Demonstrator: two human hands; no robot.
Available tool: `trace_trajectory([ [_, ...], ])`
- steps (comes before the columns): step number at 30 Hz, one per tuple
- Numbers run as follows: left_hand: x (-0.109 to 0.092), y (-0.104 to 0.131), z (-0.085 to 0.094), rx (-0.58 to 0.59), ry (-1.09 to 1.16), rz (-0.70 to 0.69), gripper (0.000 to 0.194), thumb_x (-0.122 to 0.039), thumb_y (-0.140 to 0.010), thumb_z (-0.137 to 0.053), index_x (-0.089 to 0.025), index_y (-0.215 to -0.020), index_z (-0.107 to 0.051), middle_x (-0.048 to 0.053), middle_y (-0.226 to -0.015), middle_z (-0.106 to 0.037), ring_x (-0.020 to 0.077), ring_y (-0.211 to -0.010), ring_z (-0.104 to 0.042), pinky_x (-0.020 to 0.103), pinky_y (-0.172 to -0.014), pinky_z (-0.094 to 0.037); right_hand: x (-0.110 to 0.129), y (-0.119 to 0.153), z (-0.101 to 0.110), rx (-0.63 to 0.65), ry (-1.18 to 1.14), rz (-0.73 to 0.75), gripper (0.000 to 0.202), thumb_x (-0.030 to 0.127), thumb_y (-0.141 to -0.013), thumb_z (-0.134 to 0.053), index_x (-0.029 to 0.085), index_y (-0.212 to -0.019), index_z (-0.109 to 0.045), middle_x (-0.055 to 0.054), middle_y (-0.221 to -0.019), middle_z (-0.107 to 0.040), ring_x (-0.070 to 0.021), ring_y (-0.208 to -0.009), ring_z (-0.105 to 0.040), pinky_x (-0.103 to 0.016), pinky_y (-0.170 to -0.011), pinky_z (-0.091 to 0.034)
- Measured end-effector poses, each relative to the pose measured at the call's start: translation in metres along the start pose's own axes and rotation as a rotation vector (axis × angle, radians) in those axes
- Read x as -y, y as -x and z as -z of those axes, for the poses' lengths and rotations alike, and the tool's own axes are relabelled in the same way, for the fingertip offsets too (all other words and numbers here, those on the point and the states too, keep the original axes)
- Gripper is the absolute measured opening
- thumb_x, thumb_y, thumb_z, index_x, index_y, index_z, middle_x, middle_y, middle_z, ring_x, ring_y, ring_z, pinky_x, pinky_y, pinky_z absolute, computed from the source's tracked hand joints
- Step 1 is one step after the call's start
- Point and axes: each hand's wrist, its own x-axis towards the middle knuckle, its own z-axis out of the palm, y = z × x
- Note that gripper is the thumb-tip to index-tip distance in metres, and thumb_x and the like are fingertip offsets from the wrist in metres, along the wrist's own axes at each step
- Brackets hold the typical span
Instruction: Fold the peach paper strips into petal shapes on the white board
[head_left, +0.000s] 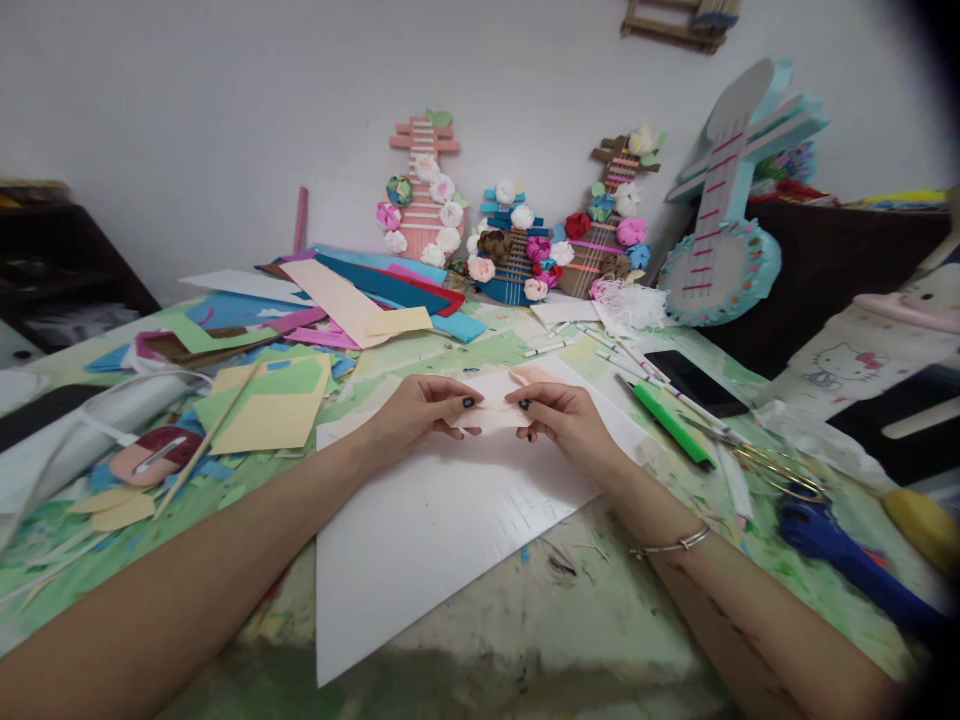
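Note:
Between my two hands stretches a small strip of pale pink paper (pixel 498 414). My left hand (pixel 435 407) pinches its left end between thumb and fingers. At the other end, my right hand (pixel 556 412) pinches it in the same way. Both hands are just above a large white board (pixel 442 530) that lies at an angle on the table. Behind my right hand, a peach-coloured piece of paper (pixel 531 374) rests on the board, partly hidden by the fingers.
Paper scraps (pixel 270 420) and a wooden stick (pixel 206 440) lie at left. On the right are a green cutter (pixel 671 425), scissors (pixel 772 465), a phone (pixel 696 382) and a blue glue gun (pixel 847 550). Flower-covered paper instruments (pixel 427 200) lean on the wall.

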Motion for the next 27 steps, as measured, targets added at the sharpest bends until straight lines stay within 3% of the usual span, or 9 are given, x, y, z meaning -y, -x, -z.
trace_trajectory([
  [10, 0.001, 0.000, -0.003, -0.072, -0.089, -0.045, 0.027, -0.023, -0.061, -0.081, -0.011, -0.083, -0.070, 0.002, -0.066, -0.067, 0.0154, -0.062, -0.068, 0.023, -0.060, -0.056, 0.001, 0.002, -0.004, -0.001, -0.005, 0.008, 0.020, 0.028, -0.071, -0.068, 0.015, -0.087, -0.070, -0.005, -0.085, -0.069, -0.0117, -0.055, -0.065, -0.023, -0.052, -0.051],
  [17, 0.001, 0.001, -0.005, -0.091, -0.143, -0.072, 0.023, -0.022, -0.065, -0.077, -0.011, -0.083, -0.069, 0.003, -0.065, -0.068, 0.0152, -0.063, -0.068, 0.022, -0.059, -0.055, 0.002, 0.003, -0.010, -0.102, 0.075, 0.000, 0.024, 0.027, -0.061, -0.077, 0.014, -0.079, -0.068, -0.003, -0.076, -0.067, -0.0139, -0.057, -0.066, -0.026, -0.053, -0.055],
  [24, 0.001, 0.001, -0.011, -0.140, -0.159, -0.104, 0.051, -0.020, -0.065, -0.077, -0.013, -0.113, -0.060, -0.004, -0.056, -0.062, 0.0152, -0.057, -0.067, 0.025, -0.058, -0.056, -0.001, 0.001, -0.009, -0.113, 0.093, 0.046, 0.020, 0.025, -0.062, -0.074, 0.015, -0.078, -0.066, 0.000, -0.075, -0.064, -0.0111, -0.058, -0.063, -0.025, -0.054, -0.055],
  [27, 0.000, 0.001, -0.013, -0.156, -0.195, -0.028, 0.036, -0.022, -0.066, -0.077, -0.009, -0.096, -0.064, 0.001, -0.059, -0.066, 0.0163, -0.058, -0.068, 0.023, -0.053, -0.054, 0.000, 0.001, -0.010, -0.116, 0.093, 0.059, 0.026, 0.022, -0.062, -0.074, 0.016, -0.086, -0.065, 0.000, -0.081, -0.062, -0.0101, -0.060, -0.062, -0.025, -0.055, -0.055],
])
